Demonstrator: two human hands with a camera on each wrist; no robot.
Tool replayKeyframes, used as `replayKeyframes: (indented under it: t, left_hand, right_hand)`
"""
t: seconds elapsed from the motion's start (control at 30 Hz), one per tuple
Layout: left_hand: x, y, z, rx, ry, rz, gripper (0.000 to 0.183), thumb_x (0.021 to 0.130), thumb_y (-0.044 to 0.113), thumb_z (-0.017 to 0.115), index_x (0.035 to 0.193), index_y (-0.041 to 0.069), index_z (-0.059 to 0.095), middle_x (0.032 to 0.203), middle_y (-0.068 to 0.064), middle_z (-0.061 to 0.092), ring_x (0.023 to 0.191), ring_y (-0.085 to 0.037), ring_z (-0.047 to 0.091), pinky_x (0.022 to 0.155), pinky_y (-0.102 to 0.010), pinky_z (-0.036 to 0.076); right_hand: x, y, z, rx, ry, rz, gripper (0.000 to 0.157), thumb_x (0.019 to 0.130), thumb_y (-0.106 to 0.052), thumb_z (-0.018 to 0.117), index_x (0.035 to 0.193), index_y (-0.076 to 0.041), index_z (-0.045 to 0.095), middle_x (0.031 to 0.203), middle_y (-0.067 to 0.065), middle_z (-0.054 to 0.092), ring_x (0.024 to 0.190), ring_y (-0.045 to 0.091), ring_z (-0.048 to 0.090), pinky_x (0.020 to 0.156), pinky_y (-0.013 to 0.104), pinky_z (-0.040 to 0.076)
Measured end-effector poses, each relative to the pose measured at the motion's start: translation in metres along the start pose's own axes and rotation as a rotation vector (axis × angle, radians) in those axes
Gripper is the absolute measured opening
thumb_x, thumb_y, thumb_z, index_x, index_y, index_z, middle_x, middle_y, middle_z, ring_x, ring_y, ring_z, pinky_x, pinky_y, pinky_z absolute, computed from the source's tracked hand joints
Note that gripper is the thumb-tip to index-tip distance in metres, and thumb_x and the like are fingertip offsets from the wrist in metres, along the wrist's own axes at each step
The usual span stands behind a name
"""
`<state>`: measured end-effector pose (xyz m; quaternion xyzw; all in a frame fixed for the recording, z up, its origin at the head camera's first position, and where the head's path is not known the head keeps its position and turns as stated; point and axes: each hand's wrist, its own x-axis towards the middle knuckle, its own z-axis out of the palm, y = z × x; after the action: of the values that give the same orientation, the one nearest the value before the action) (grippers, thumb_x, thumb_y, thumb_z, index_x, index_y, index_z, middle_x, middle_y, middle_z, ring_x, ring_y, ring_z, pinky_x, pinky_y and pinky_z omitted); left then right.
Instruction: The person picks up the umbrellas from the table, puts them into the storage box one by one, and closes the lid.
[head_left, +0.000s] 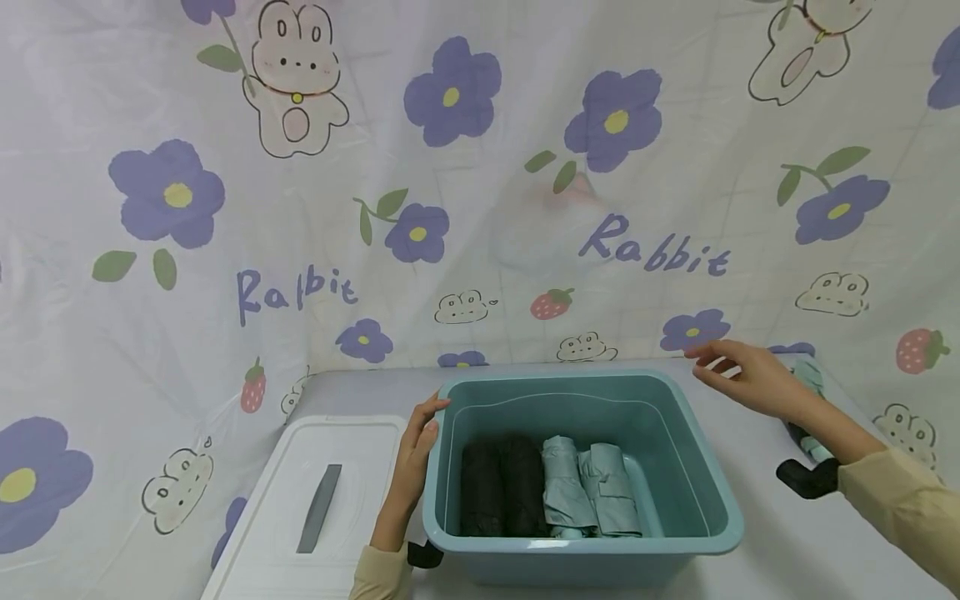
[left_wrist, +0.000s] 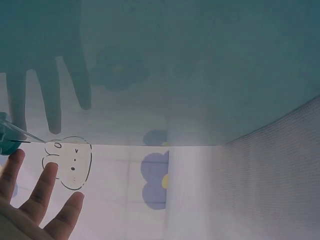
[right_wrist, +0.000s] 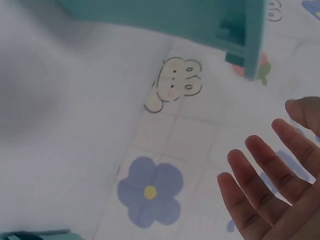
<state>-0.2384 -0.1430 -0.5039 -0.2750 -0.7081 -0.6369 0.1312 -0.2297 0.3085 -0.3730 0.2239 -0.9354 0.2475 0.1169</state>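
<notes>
A teal plastic storage bin [head_left: 585, 546] stands on the table with several rolled bundles of cloth inside. Two black rolls [head_left: 501, 487] lie side by side at its left; light blue-green rolls [head_left: 592, 487] lie beside them. At the bin's left rim is my left hand [head_left: 415, 446], its fingertips right at the edge; in the left wrist view its fingers [left_wrist: 64, 217] are straight and spread, beside the bin's outer wall [left_wrist: 200, 75]. My right hand [head_left: 738, 379] hovers beyond the right rim, holding nothing, its fingers [right_wrist: 270, 175] loosely extended and parted.
A white lid [head_left: 356, 492] with a grey handle [head_left: 320, 508] lies left of the bin. Behind my right forearm are blue-green cloth [head_left: 808, 375] and something dark, partly hidden. A printed curtain [head_left: 495, 208] hangs behind the table [head_left: 780, 508].
</notes>
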Motion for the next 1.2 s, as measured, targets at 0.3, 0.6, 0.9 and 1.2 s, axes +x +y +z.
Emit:
replayKeyframes:
  t: [0.3, 0.6, 0.9, 1.2]
  left_hand:
    - [0.001, 0.03, 0.002, 0.018, -0.013, -0.028, 0.036, 0.096, -0.005, 0.026, 0.129, -0.011, 0.04, 0.146, -0.028, 0.026, 0.135, -0.042, 0.025, 0.102, -0.057, 0.029]
    - [0.001, 0.031, 0.001, 0.027, -0.014, -0.002, 0.037, 0.096, -0.006, 0.026, 0.129, -0.011, 0.04, 0.145, -0.029, 0.026, 0.135, -0.042, 0.025, 0.103, -0.054, 0.029]
    - [0.001, 0.031, 0.002, 0.015, -0.014, -0.006, 0.036, 0.096, -0.004, 0.027, 0.129, -0.011, 0.04, 0.146, -0.027, 0.027, 0.135, -0.041, 0.026, 0.104, -0.044, 0.031]
    - [0.001, 0.032, 0.002, 0.01, -0.014, -0.006, 0.036, 0.096, -0.004, 0.026, 0.128, -0.012, 0.04, 0.146, -0.027, 0.027, 0.135, -0.041, 0.026, 0.103, -0.04, 0.033]
  right_hand:
    - [-0.01, 0.021, 0.009, -0.047, -0.017, 0.013, 0.039, 0.087, -0.021, 0.064, 0.121, -0.003, 0.056, 0.114, 0.02, 0.059, 0.093, 0.034, 0.059, 0.072, 0.049, 0.052]
    - [-0.018, 0.048, 0.022, -0.161, -0.023, 0.025, 0.042, 0.084, -0.025, 0.068, 0.118, -0.004, 0.057, 0.116, 0.022, 0.054, 0.099, 0.038, 0.053, 0.074, 0.055, 0.048]
    - [-0.03, 0.081, 0.035, -0.235, 0.018, 0.041, 0.042, 0.08, -0.023, 0.071, 0.115, -0.002, 0.059, 0.112, 0.026, 0.052, 0.098, 0.042, 0.052, 0.073, 0.059, 0.045]
    - [-0.04, 0.11, 0.039, -0.304, 0.028, 0.099, 0.045, 0.079, -0.022, 0.071, 0.116, -0.002, 0.057, 0.114, 0.026, 0.049, 0.095, 0.041, 0.052, 0.072, 0.056, 0.046]
